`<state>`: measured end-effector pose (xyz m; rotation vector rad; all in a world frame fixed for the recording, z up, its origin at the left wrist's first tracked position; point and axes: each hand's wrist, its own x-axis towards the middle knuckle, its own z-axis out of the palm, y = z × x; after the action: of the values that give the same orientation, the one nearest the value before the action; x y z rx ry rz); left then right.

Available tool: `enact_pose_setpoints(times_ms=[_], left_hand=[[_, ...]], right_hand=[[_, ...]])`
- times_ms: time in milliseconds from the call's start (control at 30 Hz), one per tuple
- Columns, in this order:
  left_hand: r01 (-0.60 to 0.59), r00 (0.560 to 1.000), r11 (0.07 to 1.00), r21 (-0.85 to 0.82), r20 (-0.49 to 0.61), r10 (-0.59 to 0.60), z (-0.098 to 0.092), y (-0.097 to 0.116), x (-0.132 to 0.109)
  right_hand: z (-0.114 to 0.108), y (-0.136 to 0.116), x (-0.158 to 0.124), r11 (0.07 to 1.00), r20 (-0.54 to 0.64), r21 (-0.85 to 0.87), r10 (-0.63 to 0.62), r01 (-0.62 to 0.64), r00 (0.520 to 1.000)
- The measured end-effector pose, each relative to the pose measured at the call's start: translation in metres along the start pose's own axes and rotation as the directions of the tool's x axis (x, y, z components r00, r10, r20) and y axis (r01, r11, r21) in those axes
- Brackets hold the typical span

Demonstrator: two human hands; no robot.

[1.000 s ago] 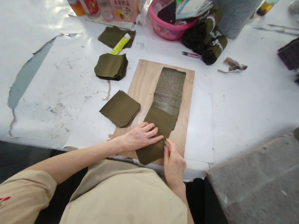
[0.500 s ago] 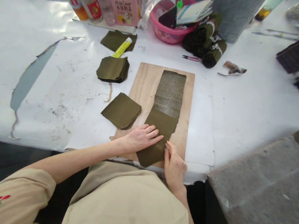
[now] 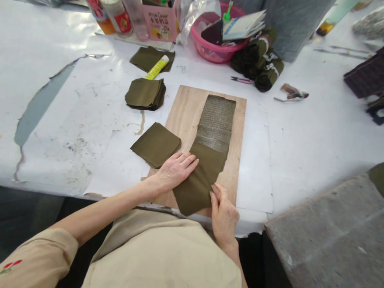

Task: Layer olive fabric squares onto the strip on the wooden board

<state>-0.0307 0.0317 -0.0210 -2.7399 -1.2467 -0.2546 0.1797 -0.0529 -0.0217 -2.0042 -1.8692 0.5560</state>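
An olive-green fabric piece (image 3: 197, 192) lies at the near end of a wooden board (image 3: 185, 113), its lower corner pointing toward my body. My left hand (image 3: 177, 168) rests with fingers stretched out on the fabric's left side. At the right edge, my right hand (image 3: 223, 210) pinches the fabric between thumb and forefinger. Beyond it, a row of overlapping fabric pieces (image 3: 216, 119) with shiny, streaked edges runs up the board. Just left of the board, partly over its edge, is a stack of olive fabric pieces (image 3: 157, 145).
Two more fabric stacks (image 3: 144, 93) lie farther left, one beneath a yellow tube (image 3: 158, 67). At the back stand bottles, a pink box (image 3: 161, 21) and a pink basin (image 3: 214, 52). Thread snips (image 3: 241, 80) lie near dark yarn bundles (image 3: 269, 75). A grey board (image 3: 333, 241) is at right.
My left hand has slid left across the fabric, from its middle to its left edge. My right hand keeps its pinch at the right edge. The whole view has shifted slightly.
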Motion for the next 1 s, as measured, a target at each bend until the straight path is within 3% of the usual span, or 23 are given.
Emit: enact_pose_setpoints(times_ms=[133, 233, 433, 600, 700, 800, 867, 933, 1000], left_hand=[[0.057, 0.994, 0.993, -0.103, -0.086, -0.066, -0.006, 0.006, 0.005], [-0.069, 0.997, 0.975, -0.212, -0.042, 0.061, -0.011, 0.018, 0.014], [-0.262, 0.961, 0.885, -0.386, -0.019, 0.276, -0.018, 0.026, 0.037], [-0.231, 0.967, 0.859, -0.457, -0.009, 0.255, -0.025, 0.018, 0.034], [-0.1, 0.99, 0.83, -0.549, 0.025, 0.136, -0.03, 0.012, 0.02], [0.129, 0.991, 0.717, -0.685, 0.069, -0.113, -0.038, -0.002, 0.003], [0.274, 0.945, 0.61, -0.743, 0.089, -0.316, -0.045, -0.019, -0.008], [0.392, 0.862, 0.533, -0.75, 0.096, -0.499, -0.049, -0.041, -0.018], [0.465, 0.78, 0.533, -0.707, 0.043, -0.624, -0.047, -0.063, -0.027]], right_hand=[[-0.002, 0.002, 0.001, 0.997, 0.004, 0.036, 0.065, -0.065, 0.998], [-0.004, 0.004, 0.001, 0.996, 0.017, 0.058, 0.06, -0.061, 0.998], [-0.021, 0.013, -0.001, 0.988, -0.057, 0.115, -0.095, 0.101, 0.994], [-0.033, 0.017, 0.008, 0.959, -0.094, 0.215, -0.169, 0.186, 0.981], [-0.035, 0.021, 0.017, 0.963, -0.122, 0.221, -0.131, 0.155, 0.984], [-0.034, 0.034, 0.027, 0.978, -0.155, 0.2, -0.024, 0.056, 0.988], [-0.031, 0.043, 0.032, 0.982, -0.17, 0.19, 0.019, 0.013, 0.985], [-0.027, 0.049, 0.036, 0.984, -0.167, 0.18, 0.025, 0.006, 0.986], [-0.021, 0.046, 0.037, 0.985, -0.143, 0.172, -0.002, 0.027, 0.99]])
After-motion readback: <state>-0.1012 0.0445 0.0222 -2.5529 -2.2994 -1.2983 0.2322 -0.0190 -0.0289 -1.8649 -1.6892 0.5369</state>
